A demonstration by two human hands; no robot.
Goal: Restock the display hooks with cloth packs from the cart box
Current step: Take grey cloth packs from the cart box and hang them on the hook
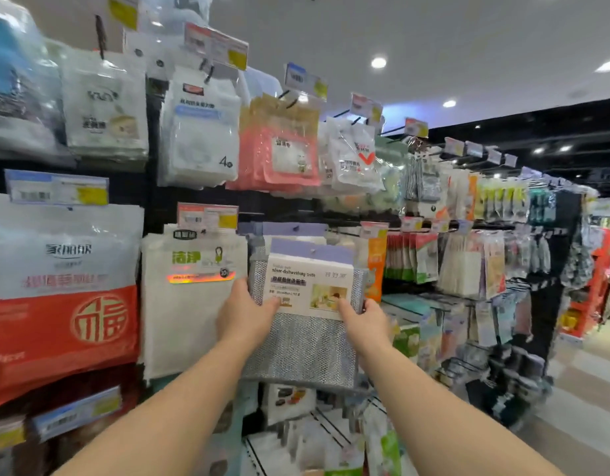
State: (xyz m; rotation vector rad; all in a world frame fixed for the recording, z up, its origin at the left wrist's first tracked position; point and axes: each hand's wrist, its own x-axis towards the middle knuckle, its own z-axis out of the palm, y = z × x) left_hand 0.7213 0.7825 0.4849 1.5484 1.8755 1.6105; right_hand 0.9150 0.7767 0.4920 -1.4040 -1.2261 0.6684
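Observation:
A silver dishwashing cloth pack (307, 341) with a purple header card and a white label is held up against the display wall. My left hand (245, 312) grips its left edge and my right hand (363, 319) grips its right edge. Just behind it another purple header (286, 230) of the same kind of pack hangs on a hook. The pack's hang hole sits near the top of its header, close to the hook area. The cart box is out of view.
A white cleaning-cloth pack (190, 304) hangs directly to the left, and a large red and white bag (63, 304) further left. Orange and green packs (410, 259) hang to the right. More packs fill the upper hooks. The aisle floor runs along the right.

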